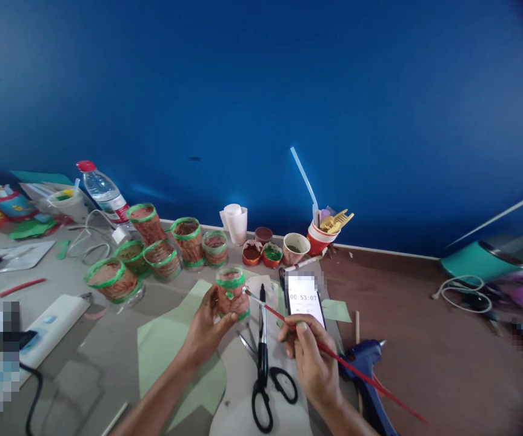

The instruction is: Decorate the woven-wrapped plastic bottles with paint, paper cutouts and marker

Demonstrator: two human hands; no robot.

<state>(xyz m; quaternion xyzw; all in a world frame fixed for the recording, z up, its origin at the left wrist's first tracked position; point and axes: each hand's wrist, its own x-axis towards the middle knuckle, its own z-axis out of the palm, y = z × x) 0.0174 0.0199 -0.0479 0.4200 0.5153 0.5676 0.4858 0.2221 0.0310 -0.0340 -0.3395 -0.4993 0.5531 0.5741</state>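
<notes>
A small painted jar point(234, 301), brown with green bands at its rim and base, is gripped by my left hand point(200, 333), thumb in front. Pinched in my right hand point(313, 357) is a paintbrush with a long red handle point(370, 381). Its tip meets or nearly meets the jar's right side, where a green dab shows on the front. Below the jar lie scissors point(261, 378) with black handles and a black-and-silver pen point(262, 327). Paint cups, one with dark red point(252, 253) and one with green point(272, 255), sit just behind.
Several similar painted jars point(187, 242) stand at the back left, near a water bottle point(106, 197). A phone showing a timer point(304, 297) lies by my right hand, with a blue glue gun point(365, 360) beside it. A blue wall point(261, 91) rises behind.
</notes>
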